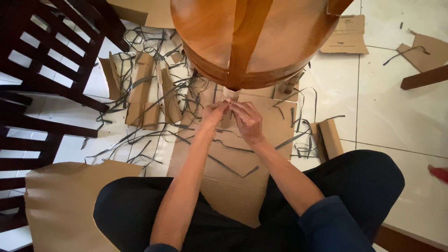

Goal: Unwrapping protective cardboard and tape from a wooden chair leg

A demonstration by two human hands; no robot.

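Left hand and right hand meet fingertip to fingertip, both pinching the cardboard wrap at the lower end of the wooden table leg. The wrap sits just under the round tabletop, above a flat cardboard sheet on the tiled floor. Dark strap offcuts lie scattered to the left.

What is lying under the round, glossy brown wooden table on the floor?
Under the round wooden table lie flat brown cardboard sheets, folded cardboard pieces and tangled dark straps. The left hand and right hand meet below its leg. The tabletop covers the floor beneath.
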